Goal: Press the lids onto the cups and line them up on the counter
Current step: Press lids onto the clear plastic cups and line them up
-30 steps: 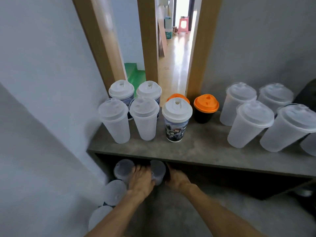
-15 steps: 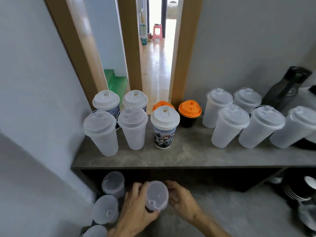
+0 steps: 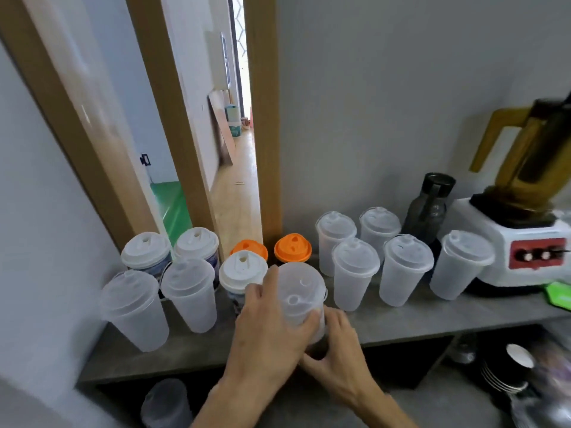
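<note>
Counter (image 3: 401, 322) carried about a dozen lidded cups in rough rows. Left hand (image 3: 268, 332) and right hand (image 3: 336, 356) both gripped clear lidded cup (image 3: 301, 296) above counter front, between groups. More cups (image 3: 165, 403) remained below (count unclear).

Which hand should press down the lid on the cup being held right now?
Left. The left hand already lies over the clear lid, fingers around its rim, while the right hand grips the cup lower down to steady it.
</note>
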`<state>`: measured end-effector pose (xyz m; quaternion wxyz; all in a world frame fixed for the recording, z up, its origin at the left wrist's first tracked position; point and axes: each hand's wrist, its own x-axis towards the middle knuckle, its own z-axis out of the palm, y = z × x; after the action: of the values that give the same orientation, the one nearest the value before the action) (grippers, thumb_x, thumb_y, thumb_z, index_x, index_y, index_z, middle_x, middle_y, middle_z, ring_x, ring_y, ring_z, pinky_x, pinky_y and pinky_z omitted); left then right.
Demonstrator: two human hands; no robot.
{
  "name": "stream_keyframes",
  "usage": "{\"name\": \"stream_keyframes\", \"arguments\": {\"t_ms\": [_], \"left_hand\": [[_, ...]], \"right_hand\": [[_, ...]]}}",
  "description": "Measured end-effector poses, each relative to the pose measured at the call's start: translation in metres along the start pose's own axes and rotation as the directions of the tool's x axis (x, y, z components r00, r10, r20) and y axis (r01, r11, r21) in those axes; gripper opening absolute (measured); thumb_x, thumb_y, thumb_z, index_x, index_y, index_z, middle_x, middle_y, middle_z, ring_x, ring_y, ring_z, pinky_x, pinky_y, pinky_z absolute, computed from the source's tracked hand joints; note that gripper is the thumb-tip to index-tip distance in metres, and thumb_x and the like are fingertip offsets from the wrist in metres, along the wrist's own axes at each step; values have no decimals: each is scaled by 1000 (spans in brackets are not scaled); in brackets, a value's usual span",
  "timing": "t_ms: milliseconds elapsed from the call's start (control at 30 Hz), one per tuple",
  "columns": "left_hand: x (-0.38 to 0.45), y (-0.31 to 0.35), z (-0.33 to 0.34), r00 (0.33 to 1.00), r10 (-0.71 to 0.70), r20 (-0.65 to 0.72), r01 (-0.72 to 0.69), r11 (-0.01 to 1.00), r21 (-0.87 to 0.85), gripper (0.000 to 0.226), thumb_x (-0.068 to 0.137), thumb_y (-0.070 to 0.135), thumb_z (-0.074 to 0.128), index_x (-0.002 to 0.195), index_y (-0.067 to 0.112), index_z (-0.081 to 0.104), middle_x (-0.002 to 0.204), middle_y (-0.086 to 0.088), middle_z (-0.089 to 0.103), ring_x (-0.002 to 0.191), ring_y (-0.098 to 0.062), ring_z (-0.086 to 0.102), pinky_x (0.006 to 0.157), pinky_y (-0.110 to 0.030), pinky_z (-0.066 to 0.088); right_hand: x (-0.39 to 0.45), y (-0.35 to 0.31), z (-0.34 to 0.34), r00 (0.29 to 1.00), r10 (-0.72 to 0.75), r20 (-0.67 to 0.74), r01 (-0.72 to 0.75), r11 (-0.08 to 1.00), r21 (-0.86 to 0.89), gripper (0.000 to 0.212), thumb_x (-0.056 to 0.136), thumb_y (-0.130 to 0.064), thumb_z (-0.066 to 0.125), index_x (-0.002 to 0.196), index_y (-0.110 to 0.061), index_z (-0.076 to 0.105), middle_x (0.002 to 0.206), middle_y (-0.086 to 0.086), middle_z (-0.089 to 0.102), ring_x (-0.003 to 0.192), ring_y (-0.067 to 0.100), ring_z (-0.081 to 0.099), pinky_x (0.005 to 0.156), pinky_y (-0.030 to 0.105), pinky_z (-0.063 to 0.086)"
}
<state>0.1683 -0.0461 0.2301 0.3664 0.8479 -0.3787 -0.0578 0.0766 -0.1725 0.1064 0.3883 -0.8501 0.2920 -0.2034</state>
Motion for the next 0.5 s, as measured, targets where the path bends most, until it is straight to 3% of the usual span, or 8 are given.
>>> {"name": "stream_keyframes", "arguments": {"t_ms": [67, 167, 300, 400, 500], "left_hand": [[11, 9, 21, 997, -76, -22, 78, 995, 65, 88, 81, 67, 60, 148, 38, 10, 144, 6, 32, 131, -14, 41, 103, -30, 40], [21, 12, 41, 986, -149, -77, 163, 959, 231, 88, 74, 83, 43, 139, 36, 9, 138, 4, 40, 126, -17, 47, 101, -31, 42], [21, 9, 33, 996, -29, -88, 62, 913, 404, 79, 77, 85, 41, 138, 36, 28, 131, 8, 40, 121, -11, 47, 98, -27, 43], [25, -3, 28, 995, 91, -49, -63, 910, 410, 74, 84, 73, 47, 146, 41, 21, 151, 15, 30, 138, -6, 30, 115, -23, 21], [29, -15, 25, 982, 165, 86, -184, 933, 308, 73, 91, 49, 54, 151, 44, 13, 157, 29, 11, 142, 7, 10, 114, -17, 2]], "right_hand": [[16, 1, 7, 996, 64, -58, -64, 998, 2, 75, 59, -75, 72, 121, -45, 44, 115, -26, 42, 106, -1, 49, 93, 22, 47], [31, 9, 12, 997, 26, -68, -31, 996, -84, 64, 65, -77, 62, 115, -37, 53, 112, -21, 47, 105, 2, 49, 97, 27, 47], [39, 27, 6, 998, -41, 45, 37, 996, 87, 73, 65, -69, 75, 126, -39, 49, 125, -26, 55, 117, -4, 51, 104, 25, 42], [46, 35, 0, 983, -84, 160, 67, 992, 105, 82, 66, -57, 78, 134, -47, 34, 133, -27, 49, 124, -1, 47, 107, 30, 44], [55, 40, -2, 961, -108, 255, 80, 990, 119, 85, 64, -47, 80, 131, -58, 29, 134, -28, 50, 127, 1, 49, 109, 37, 45]]}}
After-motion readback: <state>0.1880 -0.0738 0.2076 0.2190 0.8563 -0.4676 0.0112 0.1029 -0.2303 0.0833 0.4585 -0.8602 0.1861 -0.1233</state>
